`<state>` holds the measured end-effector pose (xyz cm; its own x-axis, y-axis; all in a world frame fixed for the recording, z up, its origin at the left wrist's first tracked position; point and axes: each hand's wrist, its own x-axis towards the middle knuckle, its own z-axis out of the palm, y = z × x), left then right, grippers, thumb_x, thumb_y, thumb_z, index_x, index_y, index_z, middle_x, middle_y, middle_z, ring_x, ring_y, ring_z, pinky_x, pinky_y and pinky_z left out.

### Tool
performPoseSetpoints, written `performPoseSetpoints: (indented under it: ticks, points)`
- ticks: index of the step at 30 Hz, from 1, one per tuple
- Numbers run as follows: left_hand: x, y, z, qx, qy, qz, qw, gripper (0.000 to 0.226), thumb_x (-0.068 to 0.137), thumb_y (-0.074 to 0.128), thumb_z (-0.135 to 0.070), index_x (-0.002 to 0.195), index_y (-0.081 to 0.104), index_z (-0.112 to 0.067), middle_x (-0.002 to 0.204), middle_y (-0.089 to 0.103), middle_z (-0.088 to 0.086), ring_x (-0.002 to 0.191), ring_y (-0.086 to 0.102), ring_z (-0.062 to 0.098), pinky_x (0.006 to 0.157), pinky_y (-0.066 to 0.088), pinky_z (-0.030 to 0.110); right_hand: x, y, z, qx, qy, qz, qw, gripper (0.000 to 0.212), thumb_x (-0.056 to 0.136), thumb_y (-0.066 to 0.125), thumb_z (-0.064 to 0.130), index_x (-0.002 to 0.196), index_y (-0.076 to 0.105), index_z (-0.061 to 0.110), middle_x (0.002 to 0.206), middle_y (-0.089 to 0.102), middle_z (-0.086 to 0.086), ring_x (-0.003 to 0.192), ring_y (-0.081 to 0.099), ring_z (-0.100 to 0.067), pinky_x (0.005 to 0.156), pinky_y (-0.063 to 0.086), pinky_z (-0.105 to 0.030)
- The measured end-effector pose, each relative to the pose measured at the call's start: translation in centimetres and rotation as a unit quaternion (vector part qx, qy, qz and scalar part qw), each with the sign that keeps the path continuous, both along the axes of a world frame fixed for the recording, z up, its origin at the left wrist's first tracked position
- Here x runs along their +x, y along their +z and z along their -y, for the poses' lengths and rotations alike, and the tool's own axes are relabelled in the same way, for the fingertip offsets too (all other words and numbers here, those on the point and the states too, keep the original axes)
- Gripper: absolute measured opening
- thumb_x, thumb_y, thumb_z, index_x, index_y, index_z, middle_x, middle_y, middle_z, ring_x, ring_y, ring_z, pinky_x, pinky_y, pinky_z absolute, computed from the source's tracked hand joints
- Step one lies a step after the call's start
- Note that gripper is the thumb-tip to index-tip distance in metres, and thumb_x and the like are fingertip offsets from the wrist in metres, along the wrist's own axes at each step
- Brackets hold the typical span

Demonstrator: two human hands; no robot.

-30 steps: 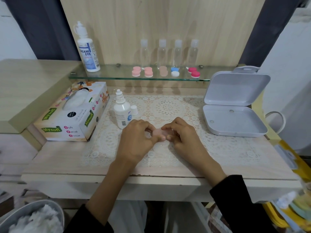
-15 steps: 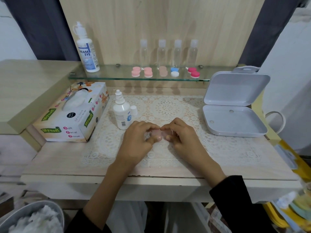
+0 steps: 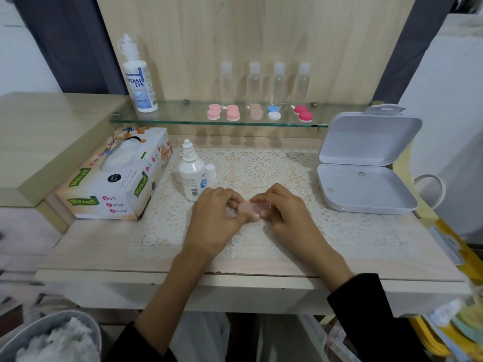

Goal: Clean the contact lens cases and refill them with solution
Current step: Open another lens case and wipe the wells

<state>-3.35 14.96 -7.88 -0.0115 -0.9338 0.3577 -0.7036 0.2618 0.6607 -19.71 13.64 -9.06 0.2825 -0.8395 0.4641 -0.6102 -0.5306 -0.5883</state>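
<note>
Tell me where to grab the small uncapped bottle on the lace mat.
Take the small solution bottle by its round body at label height, from the near side. It stands upright with the nozzle bare, so a side grip likely keeps it level. The tissue box sits close on its left, its loose cap on its right.

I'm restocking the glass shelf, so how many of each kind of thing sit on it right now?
Clear plastic bottles with white caps: 4
Round-lidded contact lens cases: 5
Large white solution bottle: 1
Total: 10
</note>
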Motion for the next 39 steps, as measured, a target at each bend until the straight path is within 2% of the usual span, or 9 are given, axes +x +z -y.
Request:
performPoseSetpoints:
  ticks: [5,9,13,16,20,25,30,35,39]
  points:
    - [0.06,-0.31,0.22,0.014,-0.009,0.007,1.000,0.046,0.058,0.080,-0.054,0.088,0.060,-0.025,0.087,0.058,-0.016,0.090,0.047,0.002,0.075,0.032,0.005,0.09,0.04,-0.15,0.003,0.001,0.006,1.000,0.037,0.078,0.061,-0.014,0.106,0.071,0.007,0.084,0.048,0.011,0.077,0.049,0.009,0.066,0.037,-0.007]
    - [0.33,-0.61,0.25,0.001,-0.054,0.030,0.998,0.042,0.076,0.075,-0.039,0.113,0.061,-0.024,0.106,0.060,-0.013,0.104,0.046,0.005,0.089,0.034,0.014,0.12,0.02,-0.24,0.007,-0.003,0.010,1.000,0.031,0.082,0.061,-0.008,0.106,0.071,0.007,0.085,0.050,0.009,0.075,0.048,0.007,0.067,0.036,-0.009]
    - [0.53,-0.63,0.34,-0.009,-0.057,0.019,0.998,0.022,0.081,0.071,-0.021,0.103,0.068,-0.024,0.100,0.064,-0.011,0.101,0.052,0.010,0.089,0.036,0.020,0.21,0.05,-0.25,0.005,-0.002,0.010,1.000,0.031,0.083,0.060,-0.007,0.107,0.071,0.010,0.084,0.050,0.008,0.073,0.047,0.005,0.067,0.035,-0.009]
    - [0.42,-0.50,0.33,0.000,-0.046,0.004,0.999,0.020,0.078,0.075,-0.026,0.096,0.068,-0.025,0.096,0.063,-0.012,0.098,0.052,0.010,0.087,0.037,0.021,0.15,0.03,-0.20,0.004,-0.003,0.007,1.000,0.031,0.083,0.061,-0.006,0.108,0.071,0.010,0.085,0.050,0.008,0.075,0.047,0.005,0.068,0.035,-0.008]
    - [0.30,-0.42,0.29,0.008,-0.020,-0.012,1.000,0.028,0.069,0.080,-0.038,0.088,0.065,-0.022,0.089,0.061,-0.013,0.092,0.052,0.006,0.078,0.036,0.011,0.13,-0.08,-0.12,-0.002,-0.006,0.005,1.000,0.032,0.081,0.063,-0.008,0.106,0.072,0.010,0.086,0.052,0.007,0.075,0.048,0.005,0.068,0.036,-0.008]
    - [0.27,-0.48,0.22,0.013,-0.042,-0.003,0.999,0.047,0.070,0.076,-0.048,0.108,0.060,-0.024,0.105,0.058,-0.015,0.102,0.048,0.002,0.087,0.036,0.014,0.14,-0.05,-0.26,-0.008,-0.008,0.006,1.000,0.032,0.080,0.062,-0.010,0.105,0.072,0.008,0.085,0.051,0.008,0.075,0.048,0.007,0.067,0.036,-0.008]
    - [0.51,-0.87,0.45,-0.017,-0.063,0.026,0.998,0.029,0.080,0.074,-0.027,0.107,0.067,-0.023,0.102,0.062,-0.010,0.100,0.051,0.010,0.092,0.037,0.024,0.22,0.17,-0.39,0.000,-0.002,0.020,1.000,0.028,0.083,0.063,-0.006,0.105,0.072,0.008,0.084,0.051,0.005,0.076,0.048,0.007,0.069,0.036,-0.008]
    - [0.52,-0.65,0.52,-0.016,-0.063,0.000,0.998,0.031,0.083,0.071,-0.027,0.113,0.068,-0.022,0.101,0.060,-0.006,0.100,0.053,0.009,0.091,0.039,0.020,0.23,0.19,-0.48,-0.001,-0.004,0.015,1.000,0.027,0.083,0.062,-0.005,0.107,0.071,0.007,0.085,0.050,0.007,0.076,0.048,0.005,0.070,0.035,-0.008]
    - [0.70,-0.38,0.60,-0.025,-0.050,-0.018,0.998,0.034,0.089,0.064,-0.022,0.123,0.062,-0.021,0.105,0.058,-0.003,0.099,0.053,0.007,0.086,0.035,0.005,0.24,0.18,-0.47,0.001,-0.006,0.012,1.000,0.028,0.084,0.062,-0.005,0.108,0.071,0.008,0.084,0.046,0.016,0.078,0.048,0.008,0.070,0.035,-0.007]
